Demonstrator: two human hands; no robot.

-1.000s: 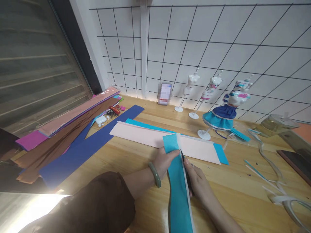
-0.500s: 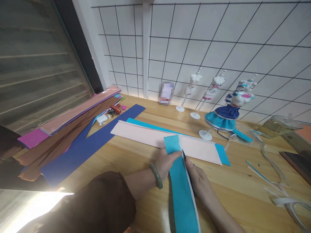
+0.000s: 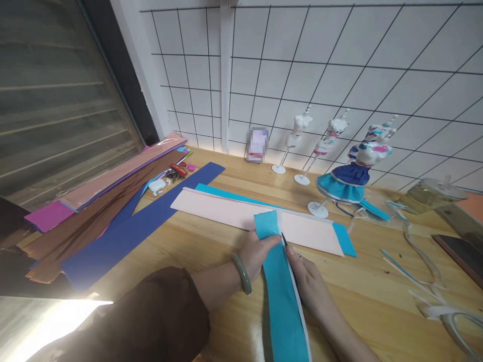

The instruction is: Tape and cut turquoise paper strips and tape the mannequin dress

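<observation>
Left hand pinches the turquoise strip near its far end, thumb flat on top, fingers mostly hidden beneath; no gap at the thumb; green bracelet at that wrist; right hand curled around a dark tool, mostly hidden, pointed tip at the strip's white edge; cannot tell how far the tool is open; strip lies lengthwise towards the back edge of the table, near end out of view at the bottom; just beyond the hands, pale pink sheet over a bright blue sheet, which shows at the back and right; navy strip slants from the table's left front towards the back edge; along the left, brown sheets and a wrapped pink pack; white case and red-handled item beside them; near the back edge, three small dress forms, the rightmost in a tiered blue skirt; at the right back corner, clear vessel; towards the right edge, tangled ribbons and dark flat object; behind, white tiled wall; left, slatted panel; bright glare at lower left.
</observation>
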